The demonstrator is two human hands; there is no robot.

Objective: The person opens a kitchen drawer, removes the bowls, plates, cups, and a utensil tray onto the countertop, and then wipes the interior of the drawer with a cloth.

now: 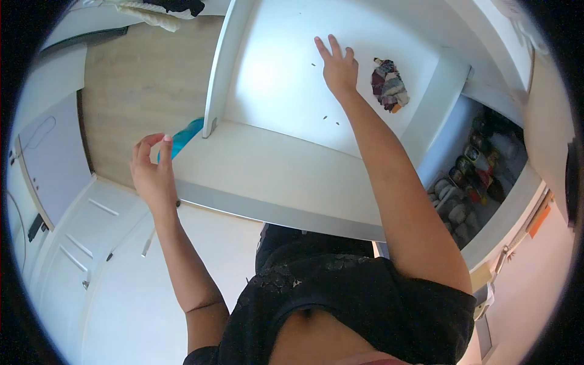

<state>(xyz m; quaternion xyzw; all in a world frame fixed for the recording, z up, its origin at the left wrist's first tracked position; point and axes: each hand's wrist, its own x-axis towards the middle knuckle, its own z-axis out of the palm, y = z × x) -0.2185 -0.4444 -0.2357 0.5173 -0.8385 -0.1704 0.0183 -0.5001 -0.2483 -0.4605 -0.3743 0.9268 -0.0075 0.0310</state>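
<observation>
My right hand (340,68) reaches into a white drawer (280,67), fingers spread and holding nothing. It is over the drawer's bottom; whether it touches the surface I cannot tell. To its right lies a small oval patchwork-like piece (389,85) in dark red, grey and beige, with an orange bit at its lower end. A few tiny dark specks (325,117) dot the drawer bottom. My left hand (153,167) is raised outside the drawer's left front corner, fingers bent and a gap before the thumb. Just behind it shows a teal object (187,135), partly hidden by hand and drawer.
The drawer's thick front panel (280,167) stands between my body and its inside. At the right, another open compartment (447,131) holds rolled grey bundles (453,204) and several colourful items. Wooden floor (146,73) and white cabinet doors (79,237) are on the left.
</observation>
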